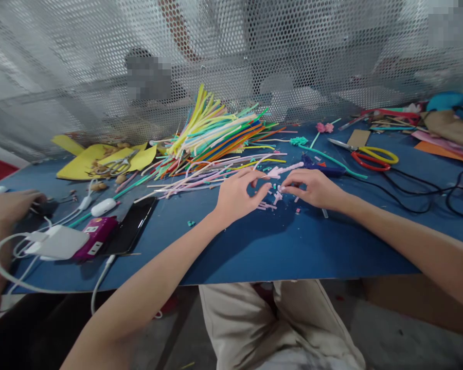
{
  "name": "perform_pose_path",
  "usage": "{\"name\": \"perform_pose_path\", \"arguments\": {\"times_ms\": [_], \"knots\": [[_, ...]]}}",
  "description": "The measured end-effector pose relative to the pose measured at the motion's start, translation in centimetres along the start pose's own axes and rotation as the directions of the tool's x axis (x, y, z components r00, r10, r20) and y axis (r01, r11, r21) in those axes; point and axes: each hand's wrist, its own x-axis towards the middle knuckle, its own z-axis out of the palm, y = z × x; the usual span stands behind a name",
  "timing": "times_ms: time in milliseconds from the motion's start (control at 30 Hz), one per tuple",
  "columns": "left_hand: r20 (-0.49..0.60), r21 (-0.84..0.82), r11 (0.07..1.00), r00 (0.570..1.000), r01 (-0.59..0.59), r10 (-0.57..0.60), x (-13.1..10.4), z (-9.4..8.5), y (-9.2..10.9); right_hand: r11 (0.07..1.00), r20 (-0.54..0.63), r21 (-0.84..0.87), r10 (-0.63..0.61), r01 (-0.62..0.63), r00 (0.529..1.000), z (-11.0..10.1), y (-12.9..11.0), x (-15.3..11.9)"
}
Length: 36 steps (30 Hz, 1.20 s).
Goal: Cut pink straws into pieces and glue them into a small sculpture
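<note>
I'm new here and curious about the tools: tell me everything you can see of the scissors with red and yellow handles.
The scissors have silvery, metal-looking blades and two looped handles, one red, one yellow, apparently plastic. They lie on the blue table, blades pointing left, beyond the right hand, which doesn't touch them.

A perforated metal screen, grey and round-holed, rises along the far side of a blue tabletop and spans the scene from left to right. Pale, blurred shapes show through its holes. Below the tabletop's near edge lies a grey floor, with a brown panel under the right side. The light is cool and whitish.
</note>
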Motion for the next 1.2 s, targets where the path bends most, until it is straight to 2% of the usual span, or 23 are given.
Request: {"name": "perform_pose_path", "arguments": {"times_ms": [133,333,567,767,867,1033,1200], "knots": [[0.015,-0.055,0.996,0.997,-0.074,0.075,-0.2,0.4,0.2,0.997,-0.020,0.033,0.077,-0.077,0.997,0.3,-1.2,-0.1],[0.050,-0.075,0.995,0.996,-0.067,0.071,-0.2,1.0,0.3,0.989,-0.053,0.148,-0.018,0.025,0.998,0.3,-2.0,0.0],[0.106,-0.054,0.998,0.994,-0.029,0.034,-0.1,1.2,-0.1,0.994,-0.057,0.105,-0.027,0.033,0.998,0.3,-1.7,0.0],[0.083,-0.010,0.999,0.996,0.033,-0.032,0.2,0.6,0.1,0.982,-0.129,0.148,0.136,-0.117,0.982,-0.5,-0.2,0.1],[0.059,-0.025,0.999,0.998,0.026,-0.024,0.3,0.5,0.3,0.978,-0.095,0.171,0.134,-0.116,0.986,-0.6,0.1,0.1],[0.001,-0.090,0.996,1.000,-0.004,0.004,0.0,0.6,0.6,0.985,0.009,0.170,0.010,-0.011,1.000,0.0,-0.7,0.0],[-0.034,-0.143,0.990,0.999,0.004,-0.009,-0.1,0.5,0.7,0.994,0.018,0.108,-0.001,-0.001,1.000,0.3,-1.0,0.0]]}}
